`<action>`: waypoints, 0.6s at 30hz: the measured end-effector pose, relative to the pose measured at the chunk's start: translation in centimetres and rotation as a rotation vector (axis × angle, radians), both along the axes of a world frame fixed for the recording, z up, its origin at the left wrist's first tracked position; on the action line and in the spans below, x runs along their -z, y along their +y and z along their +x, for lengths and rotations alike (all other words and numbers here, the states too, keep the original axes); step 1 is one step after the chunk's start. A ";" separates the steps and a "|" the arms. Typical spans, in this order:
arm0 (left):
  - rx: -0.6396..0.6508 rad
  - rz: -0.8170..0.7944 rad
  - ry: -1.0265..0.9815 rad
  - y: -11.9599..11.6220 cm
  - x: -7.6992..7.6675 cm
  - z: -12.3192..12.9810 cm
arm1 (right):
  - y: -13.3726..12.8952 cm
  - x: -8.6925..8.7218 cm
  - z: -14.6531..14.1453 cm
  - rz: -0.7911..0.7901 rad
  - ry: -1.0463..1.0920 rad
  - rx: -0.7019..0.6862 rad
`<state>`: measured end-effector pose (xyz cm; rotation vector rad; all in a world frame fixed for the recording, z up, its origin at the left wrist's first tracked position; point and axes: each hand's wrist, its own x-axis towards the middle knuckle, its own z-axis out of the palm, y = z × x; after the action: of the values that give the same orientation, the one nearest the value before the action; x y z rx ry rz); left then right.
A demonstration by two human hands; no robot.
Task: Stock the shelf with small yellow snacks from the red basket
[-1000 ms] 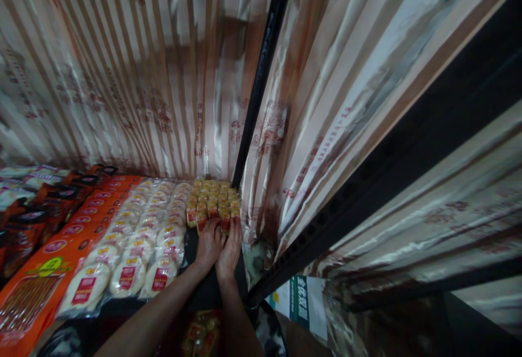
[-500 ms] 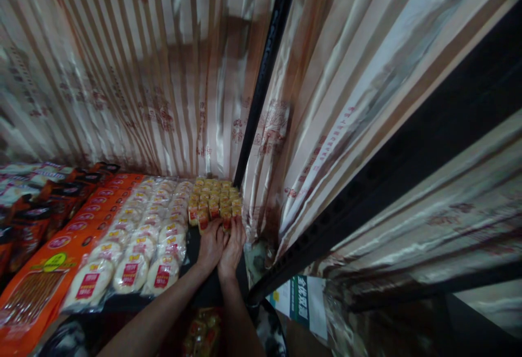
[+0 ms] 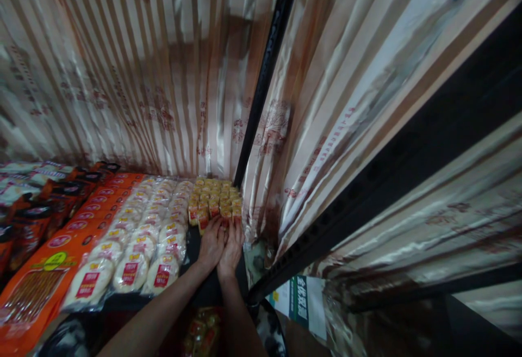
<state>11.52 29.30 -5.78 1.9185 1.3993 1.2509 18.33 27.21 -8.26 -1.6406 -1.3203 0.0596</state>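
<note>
My left hand (image 3: 212, 245) and my right hand (image 3: 231, 245) are side by side at the front of several rows of small gold-and-red snack packets (image 3: 214, 196). Their fingers are closed together around a packet in the front row, which they mostly hide. Beside my left hand stand rows of round white cakes in clear wrappers (image 3: 165, 272) with red labels. The dark shelf board (image 3: 196, 248) shows between those cakes and my hands.
Orange snack bags (image 3: 44, 286) fill the shelf farther left. A black metal post (image 3: 261, 85) rises behind the packets, and a thick black beam (image 3: 367, 183) slants across the right. More gold packets (image 3: 202, 332) lie below, between my forearms. Striped plastic sheeting (image 3: 171, 74) hangs behind.
My hands have shifted only very slightly, the fingers drawing a little closer over the front packets. The rows of goods stand as before.
</note>
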 end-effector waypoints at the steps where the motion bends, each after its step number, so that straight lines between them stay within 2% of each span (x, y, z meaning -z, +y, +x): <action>1: -0.013 0.007 -0.002 -0.1 0.1 0.1 | 0.0 0.1 0.0 0.010 0.001 -0.001; 7: -0.005 0.020 -0.028 0.0 0.9 0.0 | 0.2 0.9 0.2 0.022 0.004 -0.030; 12: 0.044 0.009 -0.052 0.3 0.7 -0.2 | 0.6 1.3 0.2 0.018 0.022 -0.049; 18: 0.040 -0.014 -0.095 0.1 0.8 0.0 | 0.8 1.4 0.2 0.045 0.017 -0.033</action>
<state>11.56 29.40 -6.57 1.8443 1.3123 1.2924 18.56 28.01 -9.66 -1.5779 -1.3268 0.0628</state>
